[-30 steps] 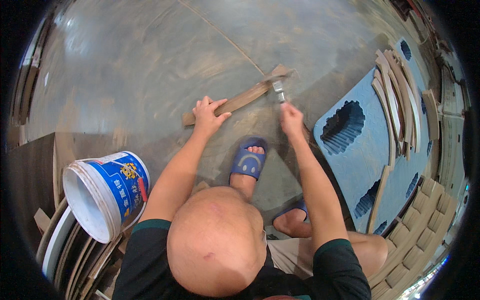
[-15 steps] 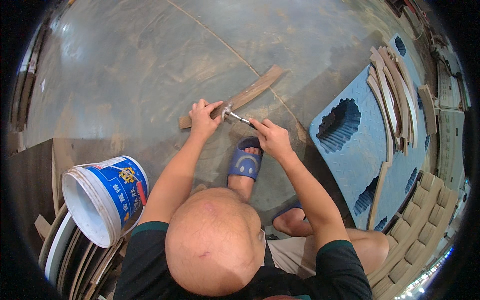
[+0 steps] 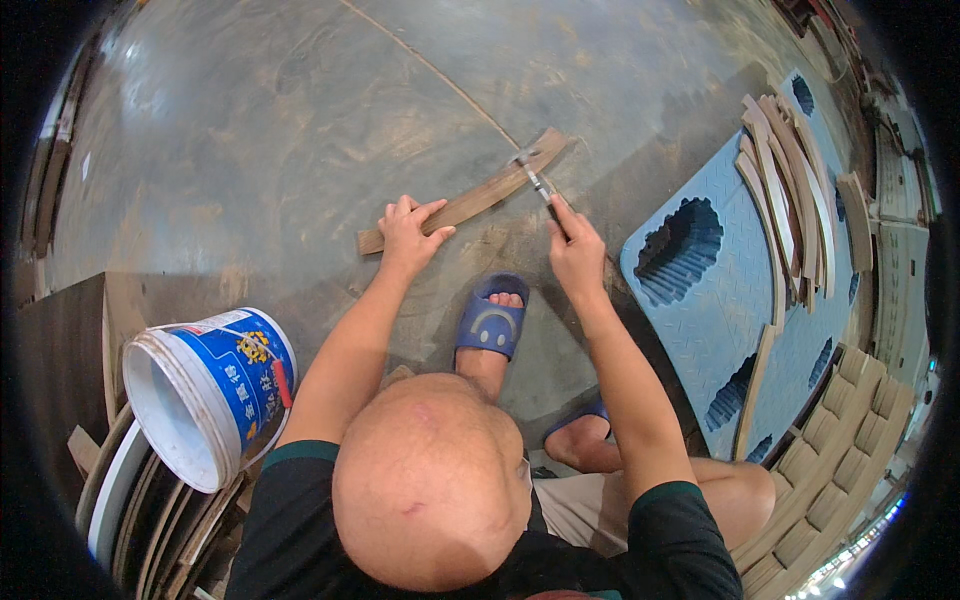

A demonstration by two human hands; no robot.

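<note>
A slightly curved wooden strip (image 3: 485,200) lies slantwise on the floor, its far end up to the right. My left hand (image 3: 405,238) is closed around its near end, thumb on the near side and fingers over the far side. In my right hand (image 3: 577,250) I grip a hammer (image 3: 538,185) by its dark handle. The hammer's metal head, a little blurred, is over the strip near its far end. Whether it touches the wood I cannot tell.
At right a blue plastic pallet (image 3: 675,335) with large ribbed holes carries several curved wooden strips (image 3: 790,200). Wooden pieces (image 3: 830,470) are stacked beside it. A white and blue bucket (image 3: 230,370) lies tipped at left, above more strips (image 3: 165,525). My sandalled foot (image 3: 490,320) is near the strip.
My right hand has moved the hammer up and to the right along the strip, from beside my left hand toward the far end. My left hand and the strip have stayed put.
</note>
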